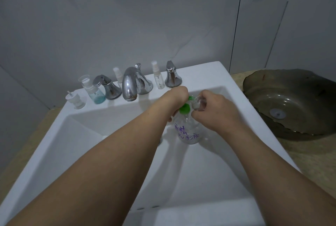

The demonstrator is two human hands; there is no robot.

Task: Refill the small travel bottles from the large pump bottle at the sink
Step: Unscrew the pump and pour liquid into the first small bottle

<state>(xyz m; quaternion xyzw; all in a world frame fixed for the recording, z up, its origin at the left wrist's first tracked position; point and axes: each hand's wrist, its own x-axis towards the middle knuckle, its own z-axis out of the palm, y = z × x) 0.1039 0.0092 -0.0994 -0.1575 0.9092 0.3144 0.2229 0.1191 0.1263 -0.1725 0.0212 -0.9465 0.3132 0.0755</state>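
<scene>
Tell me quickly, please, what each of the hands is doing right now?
Left hand: presses the green pump of the large pump bottle.
Right hand: holds a small clear bottle.

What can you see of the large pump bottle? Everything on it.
The large pump bottle is clear plastic, rounded, with purple handwritten characters on its side. It looks nearly empty, though the level is hard to judge. A green pump head tops it. It is held roughly upright over the white sink basin, right of the faucet. The left hand covers the pump from above; the right hand holds a small clear bottle at the nozzle.
</scene>
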